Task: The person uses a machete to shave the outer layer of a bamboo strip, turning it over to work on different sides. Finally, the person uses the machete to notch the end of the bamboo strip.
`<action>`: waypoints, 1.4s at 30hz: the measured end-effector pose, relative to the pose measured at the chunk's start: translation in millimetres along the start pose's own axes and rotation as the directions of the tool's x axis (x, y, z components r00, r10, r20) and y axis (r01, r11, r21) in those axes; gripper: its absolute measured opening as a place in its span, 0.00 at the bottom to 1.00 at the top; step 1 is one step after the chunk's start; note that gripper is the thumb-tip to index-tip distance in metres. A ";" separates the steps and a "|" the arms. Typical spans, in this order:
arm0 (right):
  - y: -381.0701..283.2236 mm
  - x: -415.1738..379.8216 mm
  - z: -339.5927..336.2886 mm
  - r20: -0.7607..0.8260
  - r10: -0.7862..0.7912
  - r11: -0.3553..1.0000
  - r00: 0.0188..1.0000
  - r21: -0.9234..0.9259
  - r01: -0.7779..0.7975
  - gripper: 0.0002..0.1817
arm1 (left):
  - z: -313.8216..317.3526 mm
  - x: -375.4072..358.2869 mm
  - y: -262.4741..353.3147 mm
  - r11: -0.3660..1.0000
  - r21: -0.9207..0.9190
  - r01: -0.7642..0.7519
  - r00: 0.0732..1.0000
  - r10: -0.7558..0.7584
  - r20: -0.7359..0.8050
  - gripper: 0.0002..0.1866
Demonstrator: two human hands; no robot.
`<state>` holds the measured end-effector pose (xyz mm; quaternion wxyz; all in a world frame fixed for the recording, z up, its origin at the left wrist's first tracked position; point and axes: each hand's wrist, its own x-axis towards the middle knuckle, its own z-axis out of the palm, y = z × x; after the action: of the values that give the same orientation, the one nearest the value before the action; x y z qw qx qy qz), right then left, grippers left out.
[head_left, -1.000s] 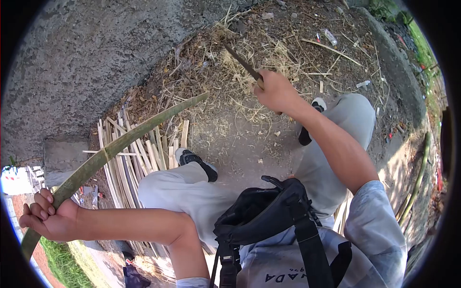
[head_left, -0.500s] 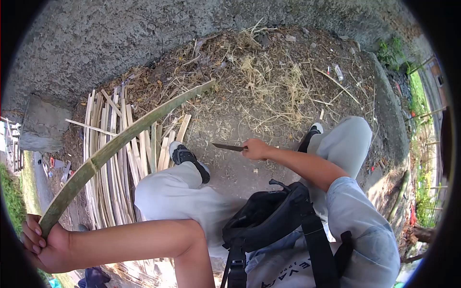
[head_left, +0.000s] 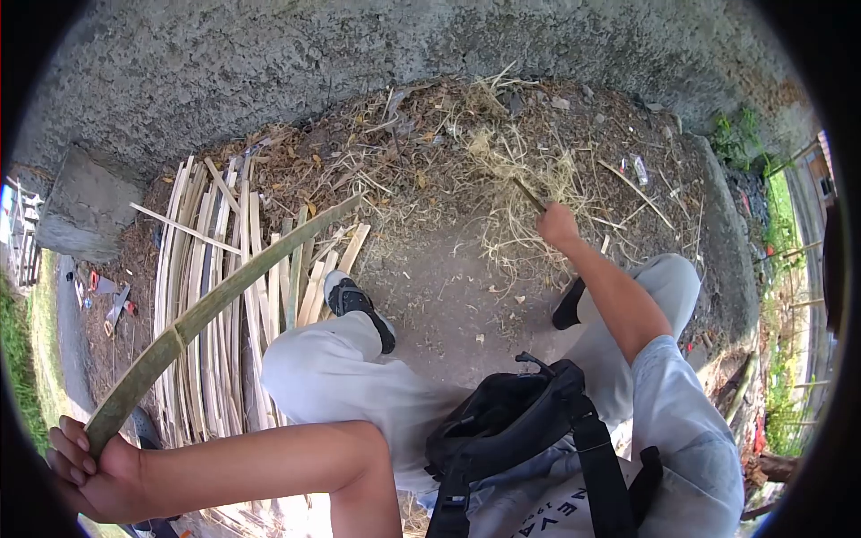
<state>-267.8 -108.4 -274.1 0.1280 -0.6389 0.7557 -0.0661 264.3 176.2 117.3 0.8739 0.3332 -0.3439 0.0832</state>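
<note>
On the left, my left hand (head_left: 100,471) is wrapped round the near end of a long green bamboo strip (head_left: 240,283). The strip slants up and away, passing over a pile of pale split bamboo strips (head_left: 190,296); a node ring shows on its lower half. My right hand (head_left: 559,224) grips a knife (head_left: 528,193) by its handle, out in front over dry shavings. Its dark blade points up and to the left, apart from the bamboo strip. The handle is mostly hidden in my fist.
A rough concrete wall (head_left: 359,49) rises ahead, with a concrete block (head_left: 90,202) at left. Curly bamboo shavings (head_left: 529,161) litter the dirt. A handsaw (head_left: 117,307) lies far left. A black bag (head_left: 511,421) hangs at my front, above my spread legs.
My right hand has swung forward and right with the knife, whose blade has turned from pointing left to pointing up-left. My left hand keeps its hold on the bamboo strip. The view has shifted slightly.
</note>
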 end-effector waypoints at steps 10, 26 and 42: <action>-9.0 -6.7 -67.0 0.443 -0.192 0.955 0.876 -0.122 0.271 0.14 | 13.1 -2.4 -12.5 0.998 0.006 -0.065 0.994 0.066 -0.087 0.21; 10.8 2.6 -53.0 0.200 -0.128 0.937 0.971 -0.295 0.185 0.11 | 44.9 -23.2 -20.3 0.995 0.079 -0.065 0.993 0.056 0.103 0.15; 12.3 20.0 -101.2 0.613 0.053 0.994 0.788 0.040 -0.098 0.12 | 20.6 8.9 -13.9 0.999 0.044 -0.002 1.000 0.002 0.006 0.22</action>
<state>-310.6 -132.4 -182.5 0.3898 -0.5905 0.6960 0.1227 264.9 151.7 127.1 0.8653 0.3524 -0.3448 0.0907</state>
